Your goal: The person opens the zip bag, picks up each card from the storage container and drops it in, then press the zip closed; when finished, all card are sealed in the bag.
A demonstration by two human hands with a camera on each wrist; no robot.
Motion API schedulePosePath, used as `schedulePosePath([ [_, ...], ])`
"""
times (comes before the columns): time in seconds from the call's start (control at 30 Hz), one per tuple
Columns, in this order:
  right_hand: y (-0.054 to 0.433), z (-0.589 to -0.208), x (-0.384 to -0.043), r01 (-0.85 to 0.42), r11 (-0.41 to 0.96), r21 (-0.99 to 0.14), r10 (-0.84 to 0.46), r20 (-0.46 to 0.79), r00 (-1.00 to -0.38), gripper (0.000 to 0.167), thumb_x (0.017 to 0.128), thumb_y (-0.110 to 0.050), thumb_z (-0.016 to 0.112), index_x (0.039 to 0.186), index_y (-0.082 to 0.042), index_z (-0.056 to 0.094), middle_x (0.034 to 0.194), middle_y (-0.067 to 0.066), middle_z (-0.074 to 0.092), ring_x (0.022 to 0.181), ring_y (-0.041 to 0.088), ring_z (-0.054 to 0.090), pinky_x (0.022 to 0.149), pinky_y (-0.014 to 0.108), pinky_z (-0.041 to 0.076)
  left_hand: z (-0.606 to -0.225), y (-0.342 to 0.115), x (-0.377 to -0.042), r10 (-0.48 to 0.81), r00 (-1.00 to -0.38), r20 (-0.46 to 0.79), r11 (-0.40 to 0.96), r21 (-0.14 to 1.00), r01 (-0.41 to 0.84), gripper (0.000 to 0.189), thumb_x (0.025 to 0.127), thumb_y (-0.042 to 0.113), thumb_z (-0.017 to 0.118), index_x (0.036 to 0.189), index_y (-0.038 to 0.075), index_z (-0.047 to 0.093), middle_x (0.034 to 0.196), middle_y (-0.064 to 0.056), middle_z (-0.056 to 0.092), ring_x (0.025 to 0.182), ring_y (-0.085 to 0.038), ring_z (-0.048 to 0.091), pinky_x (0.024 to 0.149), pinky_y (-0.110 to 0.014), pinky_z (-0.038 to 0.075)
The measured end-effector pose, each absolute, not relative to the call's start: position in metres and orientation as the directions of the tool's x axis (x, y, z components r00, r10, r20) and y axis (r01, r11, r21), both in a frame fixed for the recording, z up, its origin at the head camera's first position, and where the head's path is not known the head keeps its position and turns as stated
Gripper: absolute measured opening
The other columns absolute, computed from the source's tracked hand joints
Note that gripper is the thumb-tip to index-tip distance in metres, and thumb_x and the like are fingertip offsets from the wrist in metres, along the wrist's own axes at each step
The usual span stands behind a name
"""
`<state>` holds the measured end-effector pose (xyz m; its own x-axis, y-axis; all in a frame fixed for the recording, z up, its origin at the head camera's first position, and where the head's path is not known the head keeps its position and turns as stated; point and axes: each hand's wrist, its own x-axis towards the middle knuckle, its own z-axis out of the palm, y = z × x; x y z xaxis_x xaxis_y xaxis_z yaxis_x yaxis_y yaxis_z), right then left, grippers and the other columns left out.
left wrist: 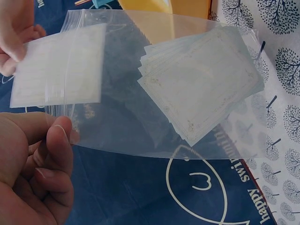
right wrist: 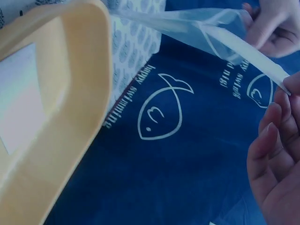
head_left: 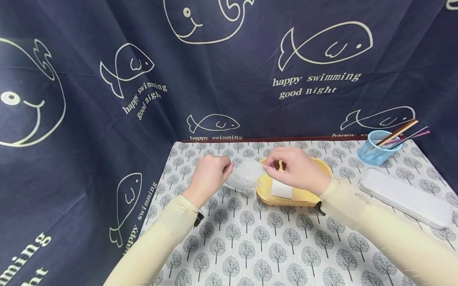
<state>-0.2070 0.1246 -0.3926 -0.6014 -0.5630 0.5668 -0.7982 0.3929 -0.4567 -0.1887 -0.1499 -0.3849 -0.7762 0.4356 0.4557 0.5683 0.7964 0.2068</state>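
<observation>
My left hand (head_left: pixel 210 174) pinches the rim of a clear zip bag (left wrist: pixel 117 133) between thumb and finger, near its zip line. Inside the bag, at its far end, lie several pale square papers (left wrist: pixel 201 84) in a fanned stack. Across the bag's mouth sits a white paper square (left wrist: pixel 79 70), partly within the bag and partly outside. My right hand (head_left: pixel 295 167) pinches the outer edge of that square; in the right wrist view the paper (right wrist: pixel 253 56) shows almost edge-on. The bag hangs above the table, left of a yellow tray (head_left: pixel 264 197).
A white paper (head_left: pixel 282 190) lies in the yellow tray, under my right hand. To the right are a light blue mesh cup (head_left: pixel 372 153) with several sticks or pens, and a white lidded case (head_left: pixel 406 196). Dark blue fish-print curtains surround the tree-print tablecloth (head_left: pixel 247 250).
</observation>
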Motion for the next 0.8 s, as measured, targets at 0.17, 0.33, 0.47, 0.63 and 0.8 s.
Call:
schedulePosePath([
  [0.17, 0.111, -0.403, -0.209, -0.764, 0.467, -0.445, -0.585, 0.492, -0.645, 0.011, 0.09, -0.014, 0.075, 0.086, -0.025, 0.073, 0.083, -0.018, 0.064, 0.071, 0.006, 0.057, 0.063, 0.026, 0.05, -0.385, -0.149, -0.189, 0.436, -0.772, 0.462, 0.8, 0.194, 0.568, 0.022, 0.097, 0.013, 0.075, 0.075, 0.01, 0.072, 0.063, 0.001, 0.068, 0.053, -0.011, 0.061, 0.056, -0.027, 0.053],
  [0.33, 0.098, -0.408, -0.208, -0.736, 0.52, -0.432, -0.597, 0.432, -0.676, 0.003, 0.092, -0.02, 0.078, 0.089, -0.021, 0.077, 0.088, -0.014, 0.064, 0.08, 0.007, 0.058, 0.073, 0.03, 0.052, -0.387, -0.148, -0.189, 0.434, -0.765, 0.475, 0.807, 0.173, 0.565, 0.019, 0.095, 0.013, 0.077, 0.076, 0.01, 0.073, 0.065, -0.001, 0.07, 0.056, -0.016, 0.065, 0.056, -0.03, 0.054],
  [0.47, 0.09, -0.412, -0.21, -0.755, 0.519, -0.401, -0.623, 0.427, -0.656, 0.003, 0.09, -0.019, 0.081, 0.092, -0.017, 0.082, 0.097, -0.006, 0.061, 0.09, 0.012, 0.059, 0.081, 0.033, 0.053, -0.386, -0.148, -0.189, 0.438, -0.76, 0.48, 0.804, 0.171, 0.57, 0.018, 0.094, 0.011, 0.078, 0.077, 0.01, 0.073, 0.064, 0.0, 0.069, 0.055, -0.015, 0.064, 0.056, -0.031, 0.054],
  [0.63, 0.083, -0.414, -0.215, -0.752, 0.539, -0.379, -0.648, 0.384, -0.658, 0.005, 0.089, -0.018, 0.083, 0.093, -0.021, 0.082, 0.118, 0.0, 0.064, 0.104, 0.017, 0.063, 0.091, 0.038, 0.055, -0.386, -0.148, -0.189, 0.441, -0.761, 0.476, 0.801, 0.174, 0.573, 0.018, 0.094, 0.011, 0.077, 0.076, 0.009, 0.073, 0.063, 0.0, 0.068, 0.054, -0.014, 0.064, 0.057, -0.031, 0.055],
  [0.8, 0.077, -0.416, -0.22, -0.764, 0.544, -0.347, -0.68, 0.352, -0.643, 0.008, 0.087, -0.017, 0.086, 0.094, -0.018, 0.082, 0.123, 0.005, 0.066, 0.105, 0.02, 0.067, 0.093, 0.039, 0.056, -0.386, -0.148, -0.189, 0.446, -0.757, 0.477, 0.798, 0.171, 0.578, 0.02, 0.095, 0.012, 0.076, 0.076, 0.01, 0.073, 0.062, 0.001, 0.066, 0.053, -0.013, 0.062, 0.055, -0.029, 0.053],
])
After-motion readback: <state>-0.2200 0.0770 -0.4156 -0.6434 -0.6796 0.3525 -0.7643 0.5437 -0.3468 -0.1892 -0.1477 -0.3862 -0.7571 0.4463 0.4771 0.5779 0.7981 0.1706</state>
